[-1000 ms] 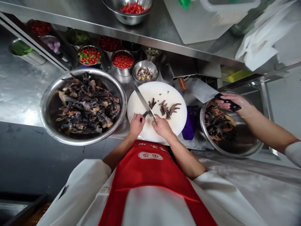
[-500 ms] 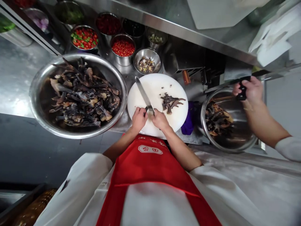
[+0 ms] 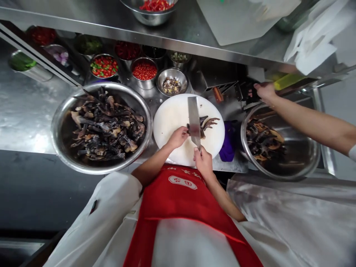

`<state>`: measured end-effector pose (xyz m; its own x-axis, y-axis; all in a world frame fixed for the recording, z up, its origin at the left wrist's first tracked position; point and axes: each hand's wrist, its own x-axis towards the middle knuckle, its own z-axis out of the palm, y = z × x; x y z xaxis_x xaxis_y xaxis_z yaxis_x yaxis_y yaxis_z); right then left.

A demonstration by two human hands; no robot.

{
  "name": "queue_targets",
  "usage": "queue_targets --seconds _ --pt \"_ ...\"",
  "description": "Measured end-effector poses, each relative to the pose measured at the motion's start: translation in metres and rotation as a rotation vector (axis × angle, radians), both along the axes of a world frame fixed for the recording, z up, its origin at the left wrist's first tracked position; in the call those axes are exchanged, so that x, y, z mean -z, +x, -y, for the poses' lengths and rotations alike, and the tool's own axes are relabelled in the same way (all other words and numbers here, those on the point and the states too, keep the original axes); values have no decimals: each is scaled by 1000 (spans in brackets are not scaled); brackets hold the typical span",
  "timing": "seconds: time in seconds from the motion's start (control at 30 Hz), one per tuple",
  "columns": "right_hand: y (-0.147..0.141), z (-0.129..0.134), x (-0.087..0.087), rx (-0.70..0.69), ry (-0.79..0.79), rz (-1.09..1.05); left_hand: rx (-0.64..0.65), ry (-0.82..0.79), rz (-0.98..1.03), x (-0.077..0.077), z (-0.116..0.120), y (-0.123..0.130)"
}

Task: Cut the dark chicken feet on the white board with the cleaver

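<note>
The right hand (image 3: 203, 159) was closed around the handle of a broad, rectangular steel cleaver (image 3: 194, 115), whose blade reached away beyond the grip with its wide face turned up to view. Left of that grip, the left hand (image 3: 178, 137) had its fingers drawn together at the blade's near-left edge. A dark scrap showed at the fingertips, but whether they pinched it I could not tell.

Just beyond the right-hand grip, on the right side of the blade, dark, clawed bird feet (image 3: 210, 123) lay on a round white chopping board (image 3: 169, 115). They looked light, stiff along the bone and bendier at the toes, with skin probably damp and slippery; the thick shank seemed the surer hold, with fingertips kept back from the edge. The cleaver looked heavy toward its blade, best held high on the handle.

Well left of both grips, a wide steel basin (image 3: 94, 170) held a heap of similar dark pieces. To their right, past a crumpled purple cloth (image 3: 228, 144), a co-worker's hand (image 3: 265, 92) reached above a second steel bowl (image 3: 303, 148); what it touched was lost in shadow. The blade covered part of the feet, so their number was unclear, and whether the cutting edge met the board could not be made out.
</note>
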<state>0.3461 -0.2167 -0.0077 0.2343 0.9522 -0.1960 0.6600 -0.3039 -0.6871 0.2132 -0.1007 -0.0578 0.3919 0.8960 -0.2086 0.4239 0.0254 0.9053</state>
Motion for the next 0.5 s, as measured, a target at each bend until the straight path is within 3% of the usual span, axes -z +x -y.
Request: queue_targets --seconds 0.1,0.2,0.3,0.37,0.43,0.5 --pt "7 10 0 58 1 -19 60 68 136 -12 -3 -11" --pt "10 15 5 53 -45 -18 -72 238 5 -32 -7 -73" --pt "11 13 11 -54 -185 -93 -371 331 -371 -50 -13 -162" --pt "11 8 13 -158 -271 -95 -510 283 -711 -55 -19 -216" --pt "11 -1 12 -230 -334 -60 -480 212 -963 -54 -23 -251" --pt "13 -11 11 -261 -399 -27 -343 167 -1087 -51 -23 -269"
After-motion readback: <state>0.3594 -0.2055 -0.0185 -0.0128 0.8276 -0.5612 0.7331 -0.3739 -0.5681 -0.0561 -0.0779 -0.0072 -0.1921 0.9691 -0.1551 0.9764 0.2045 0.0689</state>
